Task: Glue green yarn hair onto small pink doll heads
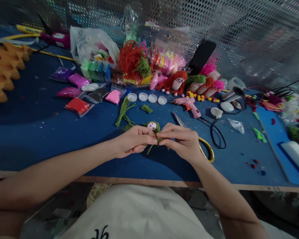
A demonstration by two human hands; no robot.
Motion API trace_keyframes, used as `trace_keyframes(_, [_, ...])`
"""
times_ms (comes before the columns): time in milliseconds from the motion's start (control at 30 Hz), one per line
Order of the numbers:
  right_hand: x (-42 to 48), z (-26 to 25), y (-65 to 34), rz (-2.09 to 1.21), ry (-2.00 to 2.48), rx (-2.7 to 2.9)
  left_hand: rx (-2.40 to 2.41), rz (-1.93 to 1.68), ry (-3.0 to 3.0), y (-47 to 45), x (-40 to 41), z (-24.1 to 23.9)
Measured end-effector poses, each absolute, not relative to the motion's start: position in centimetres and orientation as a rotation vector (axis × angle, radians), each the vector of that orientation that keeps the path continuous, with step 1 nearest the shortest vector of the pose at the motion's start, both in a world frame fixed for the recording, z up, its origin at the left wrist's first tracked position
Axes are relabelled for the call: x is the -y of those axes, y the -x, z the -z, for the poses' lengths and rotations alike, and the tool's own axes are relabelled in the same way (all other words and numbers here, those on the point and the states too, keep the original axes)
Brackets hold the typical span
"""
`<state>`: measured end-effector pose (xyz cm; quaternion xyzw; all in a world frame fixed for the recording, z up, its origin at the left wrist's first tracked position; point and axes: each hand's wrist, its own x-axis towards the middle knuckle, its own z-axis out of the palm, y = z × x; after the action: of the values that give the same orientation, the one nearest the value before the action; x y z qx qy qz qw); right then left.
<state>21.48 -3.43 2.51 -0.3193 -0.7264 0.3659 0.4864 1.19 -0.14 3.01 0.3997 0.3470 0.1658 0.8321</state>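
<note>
A small doll (152, 125) with a pale face and green yarn hair is between my hands, just above the blue table. My left hand (137, 141) is closed, its thumb and fingers pinching the doll's green yarn below the face. From the other side my right hand (180, 141) pinches the same yarn with thumb and fingertips. The fingers hide most of the doll's lower part, and a yarn end hangs below them. Scissors (206, 149) with golden handles lie partly behind my right hand. Cut green yarn strands (124, 112) and a short yarn bundle (147, 108) lie beyond my hands.
A pink glue gun (189, 104) with a black cord lies beyond the scissors. Several white caps (152, 98) stand in a row. Finished yarn dolls (177, 83), clay packets (78, 105) and an orange yarn heap (132, 59) line the back. A blue board (271, 132) is at right.
</note>
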Motion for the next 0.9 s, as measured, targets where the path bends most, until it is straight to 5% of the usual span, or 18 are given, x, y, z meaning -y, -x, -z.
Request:
trace_keyframes(233, [3.4, -2.7, -21.9, -0.886, 0.781, 1.795, -0.756, -0.347, -0.958, -1.1, 0.1, -2.7])
trace_keyframes(500, [2.4, -1.5, -21.5, -0.593, 1.47, 2.03, -1.118, -1.057, -1.796, 0.1, -1.7, -2.3])
trace_keyframes(900, [2.4, -1.0, -20.7, -0.591, 1.457, 1.935, -1.024, -0.798, -1.588, -0.3, -2.0, -0.5])
